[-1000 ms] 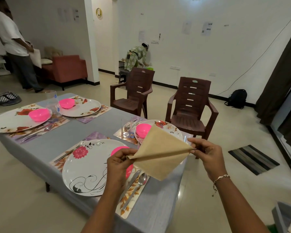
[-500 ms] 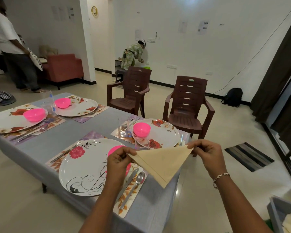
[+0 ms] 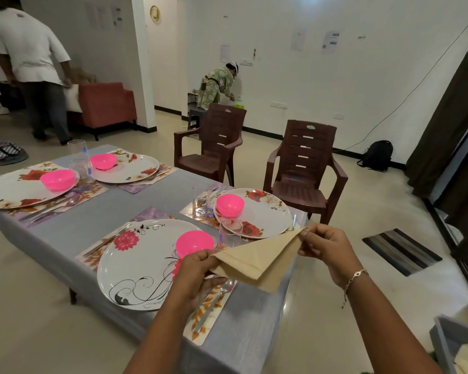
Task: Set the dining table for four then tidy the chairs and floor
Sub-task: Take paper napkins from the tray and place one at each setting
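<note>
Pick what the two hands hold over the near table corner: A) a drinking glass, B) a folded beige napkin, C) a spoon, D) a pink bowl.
B: the left hand and right hand each pinch a corner of the folded beige napkin stretched between them.

**Single head cam, wide-angle**

One view only. Worn on the head, faces forward and down across the table point(image 3: 146, 201) from its near corner. Closest to lens: left hand point(image 3: 197, 268), right hand point(image 3: 327, 247), napkin point(image 3: 260, 260) between them, lower centre. Chairs point(image 3: 303, 168) mid-frame, far wall point(image 3: 281, 76) up top. Verticals lean at the edges.
</note>
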